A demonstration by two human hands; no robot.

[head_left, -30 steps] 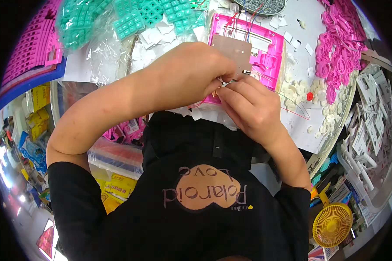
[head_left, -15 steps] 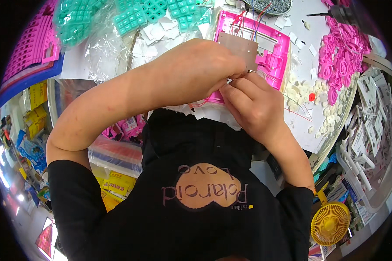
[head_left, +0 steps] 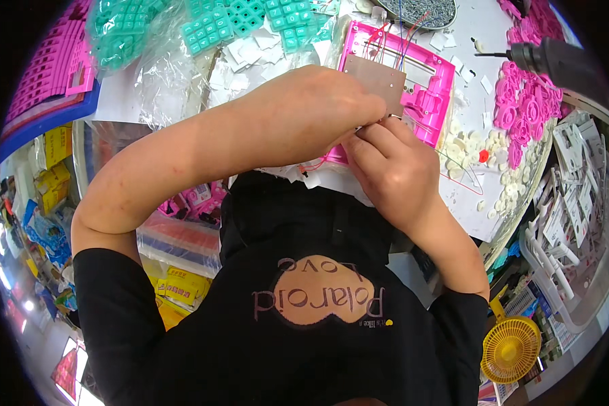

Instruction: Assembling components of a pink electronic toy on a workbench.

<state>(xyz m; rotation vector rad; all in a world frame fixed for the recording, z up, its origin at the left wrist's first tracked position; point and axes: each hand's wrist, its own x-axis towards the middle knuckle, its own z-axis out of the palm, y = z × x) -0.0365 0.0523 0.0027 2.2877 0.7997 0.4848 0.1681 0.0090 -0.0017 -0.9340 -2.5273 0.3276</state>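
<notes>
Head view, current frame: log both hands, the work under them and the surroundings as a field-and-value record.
Left hand: over the near edge of a flat brown board, fingertips mostly hidden
Right hand: fingers curled beside the left hand; anything pinched is hidden
Workpiece: bright pink plastic casing, partly covered by the board
Tool: black cylindrical tool with a thin shaft, upper right
Parts: square-buttoned teal keypads, upper left; heap of pink plastic pieces, right; white plastic discs, right of the casing

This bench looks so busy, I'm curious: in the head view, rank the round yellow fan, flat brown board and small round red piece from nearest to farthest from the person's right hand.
1. Flat brown board: just above the right hand.
2. Small round red piece: right of it, among white discs.
3. Round yellow fan: picture's lower right.
</notes>
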